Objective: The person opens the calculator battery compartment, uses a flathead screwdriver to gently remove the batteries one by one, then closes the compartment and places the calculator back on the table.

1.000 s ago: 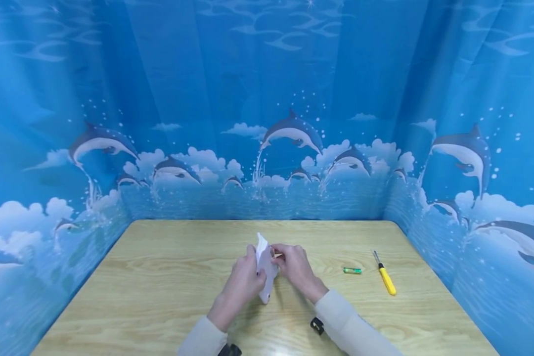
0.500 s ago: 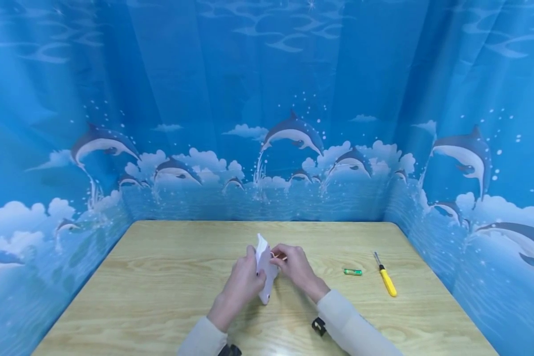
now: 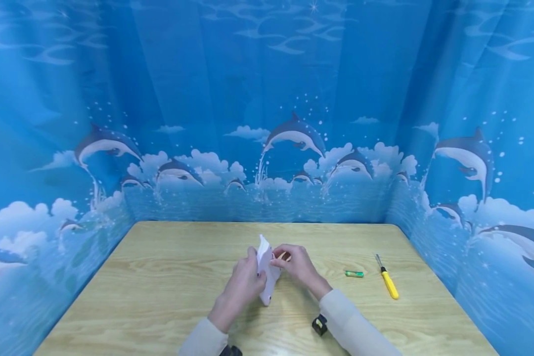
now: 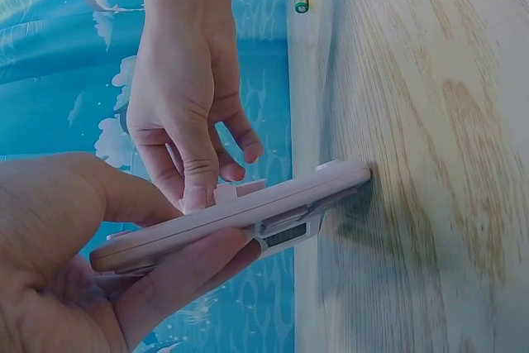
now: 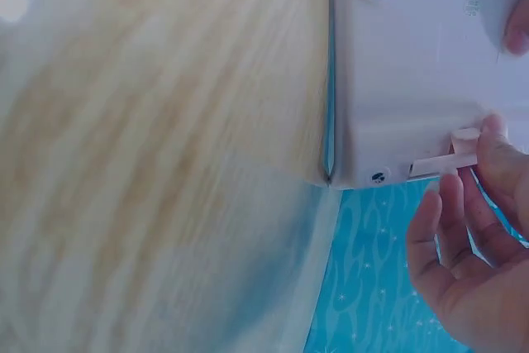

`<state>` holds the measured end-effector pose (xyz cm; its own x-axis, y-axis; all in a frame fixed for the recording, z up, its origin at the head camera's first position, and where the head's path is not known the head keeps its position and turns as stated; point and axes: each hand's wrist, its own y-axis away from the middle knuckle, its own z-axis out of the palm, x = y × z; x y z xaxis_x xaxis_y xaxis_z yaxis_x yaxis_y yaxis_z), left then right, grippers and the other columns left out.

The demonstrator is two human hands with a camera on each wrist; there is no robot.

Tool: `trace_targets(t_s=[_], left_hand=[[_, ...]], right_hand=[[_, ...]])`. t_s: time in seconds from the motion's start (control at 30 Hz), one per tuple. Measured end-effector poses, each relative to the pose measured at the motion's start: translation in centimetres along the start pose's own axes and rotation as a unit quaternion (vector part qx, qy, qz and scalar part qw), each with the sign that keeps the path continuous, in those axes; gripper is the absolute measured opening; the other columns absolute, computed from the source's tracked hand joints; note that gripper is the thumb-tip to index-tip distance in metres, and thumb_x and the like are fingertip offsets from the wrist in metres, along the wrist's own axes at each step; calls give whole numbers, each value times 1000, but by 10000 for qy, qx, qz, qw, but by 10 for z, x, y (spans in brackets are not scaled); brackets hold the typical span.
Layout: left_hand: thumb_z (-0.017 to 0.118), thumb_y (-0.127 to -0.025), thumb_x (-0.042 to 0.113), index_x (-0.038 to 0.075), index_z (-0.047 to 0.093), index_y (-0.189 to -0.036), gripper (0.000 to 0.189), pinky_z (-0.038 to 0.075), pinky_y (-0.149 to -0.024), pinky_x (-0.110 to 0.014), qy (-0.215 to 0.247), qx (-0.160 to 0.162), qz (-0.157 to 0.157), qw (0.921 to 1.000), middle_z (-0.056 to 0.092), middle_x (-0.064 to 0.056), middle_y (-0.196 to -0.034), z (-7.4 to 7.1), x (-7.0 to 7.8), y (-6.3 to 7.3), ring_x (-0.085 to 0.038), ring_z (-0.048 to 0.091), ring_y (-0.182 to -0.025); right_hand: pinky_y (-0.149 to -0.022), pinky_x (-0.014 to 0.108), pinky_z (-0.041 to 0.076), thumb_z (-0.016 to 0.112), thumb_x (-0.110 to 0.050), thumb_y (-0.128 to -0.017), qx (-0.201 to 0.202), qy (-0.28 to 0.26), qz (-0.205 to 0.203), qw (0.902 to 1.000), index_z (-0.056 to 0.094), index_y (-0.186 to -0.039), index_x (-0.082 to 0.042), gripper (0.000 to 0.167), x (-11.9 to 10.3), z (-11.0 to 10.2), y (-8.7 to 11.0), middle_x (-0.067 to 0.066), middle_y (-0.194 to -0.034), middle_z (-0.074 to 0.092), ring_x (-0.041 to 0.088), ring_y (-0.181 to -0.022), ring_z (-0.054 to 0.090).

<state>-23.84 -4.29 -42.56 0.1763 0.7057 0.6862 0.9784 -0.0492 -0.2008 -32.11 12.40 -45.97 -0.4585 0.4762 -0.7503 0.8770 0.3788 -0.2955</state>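
A pale pink calculator (image 3: 267,287) stands on edge on the table, its display (image 4: 285,236) tipped outward in the left wrist view. My left hand (image 3: 244,278) grips its near side, thumb on the back and fingers on the front. At the far part of the back, my right hand (image 3: 297,265) pinches a small battery cover (image 5: 443,163) between thumb and fingers. The cover sits at an angle over the slot by the calculator's edge. Round dark screw holes show on the back in the right wrist view. The inside of the slot is hidden by the cover and fingers.
A green battery (image 3: 354,274) lies on the wooden table (image 3: 160,291) to the right of my right hand. Beyond it is a yellow-handled screwdriver (image 3: 389,285), shaft pointing away. A blue dolphin-print curtain (image 3: 231,99) surrounds the table's back and sides.
My right thumb and fingers shift slightly with the cover at the calculator's back. My left hand keeps its grip, and the calculator stays nearly in place.
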Motion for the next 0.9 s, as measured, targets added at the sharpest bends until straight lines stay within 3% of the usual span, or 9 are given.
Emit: trace_targets(t_s=[0.57,0.9], left_hand=[[69,-88,-4,-7,50,-120,38,66,-63,-32,-63,-49,77,9999,68,-34,-110,0,0,0,-42,75,-92],[70,-89,-3,-6,49,-124,41,67,-68,-35,-145,-78,-20,9999,68,-32,-114,1,0,0,-42,75,-98]], right_hand=[[-67,19,59,82,-15,-85,132,-220,121,9996,77,-99,-10,16,10,-1,-9,7,-94,77,11,-80,67],[-67,18,60,81,-5,-86,120,-554,137,9983,79,-107,-3,21,17,2,-5,16,-103,79,16,-84,73]])
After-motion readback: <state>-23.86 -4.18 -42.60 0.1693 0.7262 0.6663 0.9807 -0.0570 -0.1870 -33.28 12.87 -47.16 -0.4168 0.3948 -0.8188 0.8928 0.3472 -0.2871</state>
